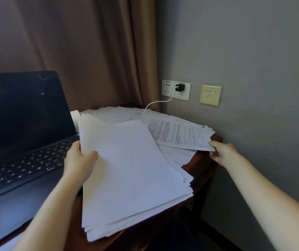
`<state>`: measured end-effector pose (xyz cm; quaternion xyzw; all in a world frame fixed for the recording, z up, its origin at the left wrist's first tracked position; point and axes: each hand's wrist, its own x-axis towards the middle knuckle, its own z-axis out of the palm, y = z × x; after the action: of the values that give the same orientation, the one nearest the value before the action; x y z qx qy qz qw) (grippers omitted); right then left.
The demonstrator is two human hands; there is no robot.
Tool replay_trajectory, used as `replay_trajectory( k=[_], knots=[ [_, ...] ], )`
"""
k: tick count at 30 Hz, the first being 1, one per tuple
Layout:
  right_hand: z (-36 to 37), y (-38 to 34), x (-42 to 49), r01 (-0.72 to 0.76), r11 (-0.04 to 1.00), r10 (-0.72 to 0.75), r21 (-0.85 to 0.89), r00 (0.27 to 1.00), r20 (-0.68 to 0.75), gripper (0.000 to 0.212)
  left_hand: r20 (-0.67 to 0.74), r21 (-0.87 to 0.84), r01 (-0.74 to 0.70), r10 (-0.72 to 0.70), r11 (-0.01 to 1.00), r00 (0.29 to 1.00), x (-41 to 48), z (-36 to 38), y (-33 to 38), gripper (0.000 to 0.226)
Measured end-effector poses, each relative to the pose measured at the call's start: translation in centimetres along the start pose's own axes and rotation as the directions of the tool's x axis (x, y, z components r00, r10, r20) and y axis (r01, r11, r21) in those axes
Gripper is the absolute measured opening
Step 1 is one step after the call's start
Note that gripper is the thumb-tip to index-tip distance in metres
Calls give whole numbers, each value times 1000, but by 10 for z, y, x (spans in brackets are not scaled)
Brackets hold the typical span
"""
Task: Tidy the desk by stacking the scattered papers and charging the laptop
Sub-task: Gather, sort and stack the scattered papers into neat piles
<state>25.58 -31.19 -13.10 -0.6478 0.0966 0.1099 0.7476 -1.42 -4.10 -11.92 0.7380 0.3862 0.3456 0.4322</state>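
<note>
Holding the stack of papers (132,169) by its left edge, the left hand (80,158) grips it above the desk (203,163). The right hand (221,153) pinches a printed sheet (181,134) by its corner. Paper is light, bendy and slides easily

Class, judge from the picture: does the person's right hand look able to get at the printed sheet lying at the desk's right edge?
Probably yes: the right hand is already at the near corner of the printed sheet, thumb at its edge, with nothing between them. Whether it already pinches the sheet is unclear.
</note>
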Motion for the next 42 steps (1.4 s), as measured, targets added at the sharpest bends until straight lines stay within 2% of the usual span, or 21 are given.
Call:
replay_trajectory(
  k=[3, 5, 9, 12, 14, 17, 19, 24, 28, 31, 34, 36, 39, 40, 42],
  knots=[
    [-7, -1, 4, -48, 996, 49, -69, 999, 1, 16, -49, -21, -56, 55, 998, 997, -3, -1, 2, 13],
    [-6, -5, 1, -45, 985, 57, -164, 996, 67, 3, -60, -17, -82, 81, 996, 995, -5, 0, 4, 11],
    [10, -13, -5, 16, 950, 40, -311, 984, 172, 8, -77, -29, -90, 88, 996, 993, -6, 1, 1, 15],
    [14, -11, -4, 136, 935, -107, -326, 989, 106, 20, -101, -43, -104, 99, 994, 990, -6, 2, 1, 19],
    [9, -5, -3, 218, 940, -216, -261, 976, 35, 27, -134, -59, -123, 115, 991, 984, -8, 3, 3, 21],
    [-5, 6, -15, 255, 967, -255, -13, 966, -50, 30, -186, -94, -118, 99, 989, 977, -9, 3, 4, 27],
    [-15, 11, -29, 281, 956, -273, 88, 958, -87, 31, -194, -104, -96, 74, 990, 978, -8, 3, 3, 26],
    [-27, 18, -63, 346, 910, -321, 230, 937, -141, 30, -197, -98, 12, -32, 995, 980, -6, 5, -2, 22],
    [-30, 12, -90, 371, 876, -347, 309, 928, -133, 28, -186, -97, 34, -52, 995, 981, -7, 6, -1, 27],
    [-23, 8, -117, 346, 880, -355, 325, 934, -33, 25, -170, -116, 63, -82, 991, 982, -8, 7, -1, 31],
    [-6, 13, -149, 293, 909, -348, 297, 925, 151, 23, -131, -141, 108, -126, 984, 983, -5, 8, -2, 36],
    [7, 22, -169, 253, 940, -316, 229, 900, 299, 24, -111, -201, 145, -170, 969, 979, 0, 8, -2, 51],
    [24, 44, -189, 208, 977, -203, 52, 825, 528, 29, -71, -303, 203, -235, 931, 970, 5, 8, -1, 84],
    [28, 50, -193, 190, 982, -148, -6, 783, 605, 32, -67, -297, 197, -226, 934, 972, 5, 9, -1, 82],
    [32, 56, -194, 149, 985, -40, -88, 691, 722, 39, -62, -219, 155, -172, 963, 983, 5, 9, -6, 63]
  ],
)
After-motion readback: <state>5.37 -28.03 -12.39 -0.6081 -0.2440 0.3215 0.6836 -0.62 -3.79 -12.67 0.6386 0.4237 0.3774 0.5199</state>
